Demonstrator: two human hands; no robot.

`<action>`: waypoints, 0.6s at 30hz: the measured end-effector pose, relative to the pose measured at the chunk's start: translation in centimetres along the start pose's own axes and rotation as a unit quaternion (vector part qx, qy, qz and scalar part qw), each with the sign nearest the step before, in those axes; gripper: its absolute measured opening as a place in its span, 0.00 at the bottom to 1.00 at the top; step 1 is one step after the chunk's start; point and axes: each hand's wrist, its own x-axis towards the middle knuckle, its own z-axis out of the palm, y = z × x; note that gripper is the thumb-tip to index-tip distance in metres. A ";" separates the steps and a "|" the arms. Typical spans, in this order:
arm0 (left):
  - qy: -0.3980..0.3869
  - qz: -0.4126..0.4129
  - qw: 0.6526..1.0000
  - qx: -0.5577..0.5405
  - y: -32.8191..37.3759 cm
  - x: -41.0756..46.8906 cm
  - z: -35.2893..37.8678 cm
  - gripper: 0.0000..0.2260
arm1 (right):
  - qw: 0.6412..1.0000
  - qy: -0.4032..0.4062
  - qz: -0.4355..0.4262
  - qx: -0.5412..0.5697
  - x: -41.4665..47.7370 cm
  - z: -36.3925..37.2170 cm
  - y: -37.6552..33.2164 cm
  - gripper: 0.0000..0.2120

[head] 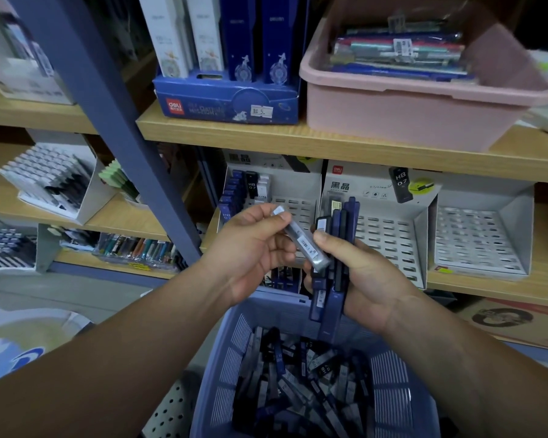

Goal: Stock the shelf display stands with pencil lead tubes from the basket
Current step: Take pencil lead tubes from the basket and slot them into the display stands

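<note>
Both hands are occupied above the basket (231, 352). The left hand (253, 248) pinches one grey lead tube (301, 241) near its cap, and the tube slants down to the right until its lower end meets the bundle of blue tubes (339, 248) gripped upright in the right hand (361, 276). Just behind the left hand stands the partly stocked display stand (298, 210). The neighbouring stand (389, 238), behind the right hand, shows rows of open slots. A shelf board (266, 134) overhangs both stands, so the tube likely has to enter tilted.
</note>
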 end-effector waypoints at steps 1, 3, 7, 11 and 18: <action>0.008 0.003 1.000 0.005 0.0 0.0 0.0 0.03 | 1.000 0.006 -0.002 -0.004 0.1 0.0 0.0 0.14; 0.043 0.016 0.999 0.023 0.0 0.2 -0.2 0.05 | 1.000 0.020 -0.005 -0.010 0.0 0.0 -0.1 0.14; 0.122 0.057 0.988 0.073 0.2 0.6 -0.9 0.06 | 0.999 0.043 0.000 -0.030 0.1 -0.2 -0.1 0.13; 0.110 0.038 0.992 0.049 0.3 0.0 -0.5 0.04 | 0.997 0.030 0.029 -0.067 0.2 -0.2 0.3 0.22; 0.119 0.024 0.992 0.028 0.7 0.1 -1.2 0.02 | 0.996 -0.004 0.041 -0.083 0.4 0.2 0.8 0.11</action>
